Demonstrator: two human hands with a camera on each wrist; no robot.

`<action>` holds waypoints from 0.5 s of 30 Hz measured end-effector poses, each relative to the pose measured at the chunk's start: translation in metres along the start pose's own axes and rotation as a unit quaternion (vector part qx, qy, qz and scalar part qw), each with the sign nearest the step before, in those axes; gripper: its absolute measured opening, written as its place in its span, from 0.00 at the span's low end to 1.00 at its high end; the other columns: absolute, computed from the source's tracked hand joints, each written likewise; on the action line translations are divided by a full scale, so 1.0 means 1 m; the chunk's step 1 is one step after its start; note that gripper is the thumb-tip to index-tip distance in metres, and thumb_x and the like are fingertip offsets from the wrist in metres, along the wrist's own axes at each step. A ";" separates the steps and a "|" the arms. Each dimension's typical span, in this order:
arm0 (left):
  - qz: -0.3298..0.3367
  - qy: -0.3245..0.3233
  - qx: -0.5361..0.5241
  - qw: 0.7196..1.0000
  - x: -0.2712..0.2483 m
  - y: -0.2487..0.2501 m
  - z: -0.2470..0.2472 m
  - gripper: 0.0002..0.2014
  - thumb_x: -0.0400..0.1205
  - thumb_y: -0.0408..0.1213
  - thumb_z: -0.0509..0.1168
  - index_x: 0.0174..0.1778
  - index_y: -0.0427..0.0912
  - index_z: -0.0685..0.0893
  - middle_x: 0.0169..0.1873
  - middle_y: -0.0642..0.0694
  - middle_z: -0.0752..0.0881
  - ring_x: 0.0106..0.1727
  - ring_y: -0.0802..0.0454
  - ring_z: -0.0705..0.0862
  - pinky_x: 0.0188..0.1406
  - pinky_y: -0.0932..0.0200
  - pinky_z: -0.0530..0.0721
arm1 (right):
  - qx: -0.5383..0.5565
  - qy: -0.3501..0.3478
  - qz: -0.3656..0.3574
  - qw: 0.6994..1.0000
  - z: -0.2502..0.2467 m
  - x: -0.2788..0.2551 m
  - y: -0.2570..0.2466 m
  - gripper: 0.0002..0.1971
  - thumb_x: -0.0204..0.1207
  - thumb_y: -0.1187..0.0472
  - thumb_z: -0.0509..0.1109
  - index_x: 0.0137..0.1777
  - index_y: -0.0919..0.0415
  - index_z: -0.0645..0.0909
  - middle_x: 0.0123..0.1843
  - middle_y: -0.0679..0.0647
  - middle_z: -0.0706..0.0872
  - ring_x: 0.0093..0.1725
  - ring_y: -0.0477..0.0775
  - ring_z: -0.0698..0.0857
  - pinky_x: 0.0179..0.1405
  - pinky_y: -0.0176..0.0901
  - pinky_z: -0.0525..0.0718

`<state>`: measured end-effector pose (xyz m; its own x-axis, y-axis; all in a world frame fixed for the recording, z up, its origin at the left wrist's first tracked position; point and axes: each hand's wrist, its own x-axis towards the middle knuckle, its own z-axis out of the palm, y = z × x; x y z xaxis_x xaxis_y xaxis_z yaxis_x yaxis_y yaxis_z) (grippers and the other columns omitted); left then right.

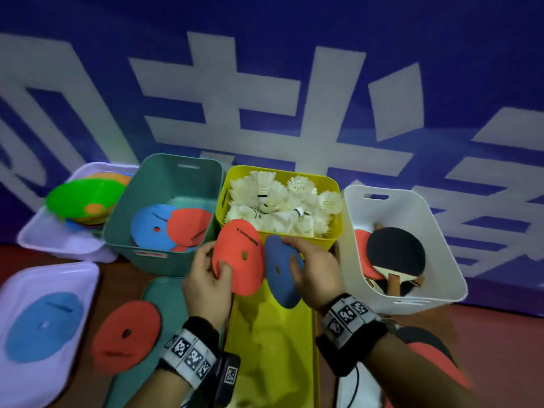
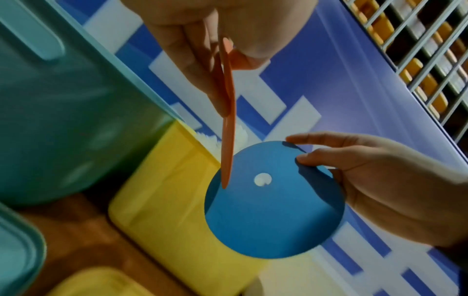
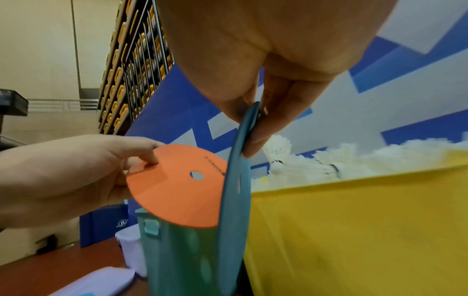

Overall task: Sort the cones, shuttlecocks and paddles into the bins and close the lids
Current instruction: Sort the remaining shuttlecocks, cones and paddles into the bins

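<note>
The left hand (image 1: 206, 278) pinches the rim of a red flat cone (image 1: 239, 260), thumb on its face and fingers (image 2: 202, 66) behind. The right hand (image 1: 312, 269) pinches a blue flat cone (image 1: 281, 275) the same way, and the two discs' edges meet between the hands, in front of the yellow bin (image 1: 332, 240).

Four bins stand in a row, all open. The teal bin (image 1: 123, 234) holds one blue and at least two red cones; the yellow one is heaped with white shuttlecocks (image 1: 279, 204), too tangled to count; the white bin (image 1: 441, 260) holds paddles (image 1: 396, 254), at least two, stacked so the number is unclear. The lilac bin (image 1: 44, 237) at far left carries green and orange cones, partly hidden.

Three lids lie nearer: a lilac lid (image 1: 82, 275) bearing one blue cone (image 1: 44, 326), a teal lid (image 1: 164, 290) under one red cone (image 1: 126, 335), and a yellow lid (image 1: 273, 348). A red-and-black shape at the lower right is cut off by the picture edge.
</note>
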<state>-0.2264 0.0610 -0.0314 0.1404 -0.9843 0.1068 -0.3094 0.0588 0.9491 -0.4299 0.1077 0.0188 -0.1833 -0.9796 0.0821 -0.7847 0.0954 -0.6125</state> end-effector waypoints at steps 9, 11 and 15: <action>-0.008 0.151 0.032 0.988 0.103 -0.016 -0.088 0.23 0.79 0.47 0.61 0.71 0.51 0.79 0.58 0.42 0.90 0.54 0.40 0.89 0.57 0.40 0.86 | 0.103 0.094 -0.062 0.988 0.052 0.095 -0.098 0.20 0.79 0.56 0.63 0.70 0.50 0.80 0.65 0.46 0.87 0.62 0.51 0.85 0.61 0.47 0.83; -0.020 0.127 0.014 0.992 0.123 -0.028 -0.092 0.22 0.81 0.46 0.62 0.73 0.51 0.76 0.59 0.42 0.89 0.56 0.39 0.89 0.56 0.37 0.87 | 0.107 0.099 -0.065 0.987 0.063 0.108 -0.109 0.19 0.80 0.57 0.63 0.70 0.50 0.80 0.65 0.46 0.87 0.61 0.50 0.85 0.59 0.43 0.81; -0.033 0.101 0.006 0.994 0.168 -0.048 -0.085 0.22 0.79 0.45 0.64 0.71 0.53 0.74 0.56 0.42 0.89 0.51 0.36 0.89 0.50 0.33 0.88 | 0.104 0.102 -0.045 0.988 0.078 0.131 -0.121 0.18 0.80 0.60 0.66 0.69 0.48 0.80 0.61 0.44 0.88 0.56 0.48 0.85 0.52 0.39 0.79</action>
<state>-0.1079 -0.0931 -0.0342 0.3456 -0.9327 0.1031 -0.3049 -0.0077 0.9523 -0.3126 -0.0459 0.0425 -0.2501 -0.9243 0.2882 -0.6689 -0.0502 -0.7416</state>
